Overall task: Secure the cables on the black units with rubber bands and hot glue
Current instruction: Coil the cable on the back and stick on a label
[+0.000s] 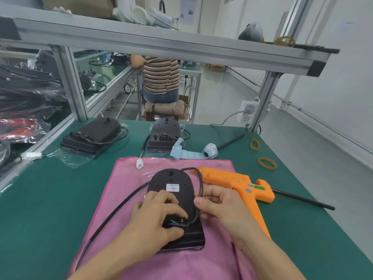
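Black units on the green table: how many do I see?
3. One black unit lies on the pink cloth under both hands. One sits far left, another far centre. The bags at left may hide more.

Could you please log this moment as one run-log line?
left hand: pinching wires | right hand: pinching black cable | black oval unit: on pink cloth | orange glue gun: idle

The white label (pixel 172 187) on the black unit (pixel 177 199), just beyond the hands, carries print too small to read.
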Motion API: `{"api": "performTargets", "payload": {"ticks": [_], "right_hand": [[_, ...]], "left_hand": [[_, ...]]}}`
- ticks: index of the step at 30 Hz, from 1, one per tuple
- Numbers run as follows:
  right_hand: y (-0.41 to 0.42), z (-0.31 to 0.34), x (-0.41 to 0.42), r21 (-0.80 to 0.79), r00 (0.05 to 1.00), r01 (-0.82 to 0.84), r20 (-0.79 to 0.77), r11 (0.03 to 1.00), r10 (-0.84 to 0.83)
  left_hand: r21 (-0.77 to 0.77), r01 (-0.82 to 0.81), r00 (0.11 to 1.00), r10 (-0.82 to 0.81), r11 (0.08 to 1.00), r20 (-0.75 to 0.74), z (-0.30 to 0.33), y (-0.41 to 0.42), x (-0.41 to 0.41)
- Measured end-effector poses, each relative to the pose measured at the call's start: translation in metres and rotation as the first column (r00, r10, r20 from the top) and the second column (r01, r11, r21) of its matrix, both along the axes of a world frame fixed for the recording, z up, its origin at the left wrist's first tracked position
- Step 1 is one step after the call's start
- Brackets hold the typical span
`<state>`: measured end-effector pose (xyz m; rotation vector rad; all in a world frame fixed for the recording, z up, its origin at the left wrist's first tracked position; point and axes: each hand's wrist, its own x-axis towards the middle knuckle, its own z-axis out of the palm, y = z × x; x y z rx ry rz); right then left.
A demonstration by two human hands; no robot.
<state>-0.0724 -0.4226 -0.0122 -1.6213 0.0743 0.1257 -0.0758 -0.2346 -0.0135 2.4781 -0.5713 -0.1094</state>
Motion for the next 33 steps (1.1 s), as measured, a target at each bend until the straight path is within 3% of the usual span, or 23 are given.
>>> {"api": "performTargets", "payload": {"ticks": [5, 9, 12, 14, 16, 18, 20, 25, 28, 33], "right_hand": [[0.012, 0.007, 0.01, -0.037, 0.998, -0.054, 0.03, 0.998, 0.055], [0.023, 0.006, 0.015, -0.338, 0.994, -0.03, 0.093, 0.941, 0.065], [0.022, -0.002, 0.012, -0.619, 0.987, 0.084, 0.16, 0.781, 0.021], [0.022, -0.003, 0.01, -0.667, 0.977, 0.114, 0.21, 0.736, 0.039], [0.026, -0.004, 0.011, -0.721, 0.964, 0.108, 0.243, 0.685, 0.104], [0.029, -0.004, 0.012, -0.749, 0.96, 0.12, 0.255, 0.652, 0.115], [0.028, -0.006, 0.014, -0.744, 0.976, 0.089, 0.197, 0.662, 0.091], [0.025, -0.014, 0.02, -0.773, 0.993, -0.033, 0.047, 0.634, 0.109], [0.024, -0.011, 0.026, -0.75, 0.997, -0.067, -0.019, 0.658, 0.08], [0.023, -0.015, 0.025, -0.752, 1.0, -0.022, -0.015, 0.659, 0.016]], "left_hand": [[0.019, 0.047, 0.997, -0.048, 0.999, 0.054, -0.007, 0.003, -0.005], [-0.012, 0.08, 0.995, -0.079, 0.997, 0.065, -0.009, 0.006, -0.006], [-0.251, 0.034, 0.999, -0.03, 0.967, 0.02, -0.009, 0.015, -0.001], [-0.438, -0.135, 0.984, 0.173, 0.889, 0.048, -0.007, 0.029, 0.015], [-0.318, -0.329, 0.911, 0.387, 0.889, 0.14, -0.004, 0.044, 0.041], [0.015, -0.498, 0.863, 0.493, 0.867, 0.114, -0.006, 0.059, 0.065], [0.274, -0.519, 0.848, 0.527, 0.81, 0.048, -0.013, 0.07, 0.08], [0.279, -0.546, 0.838, 0.519, 0.79, 0.171, -0.027, 0.077, 0.085], [0.368, -0.519, 0.855, 0.459, 0.772, 0.243, -0.025, 0.072, 0.085], [0.418, -0.521, 0.848, 0.509, 0.744, 0.15, -0.006, 0.089, 0.082]]}}
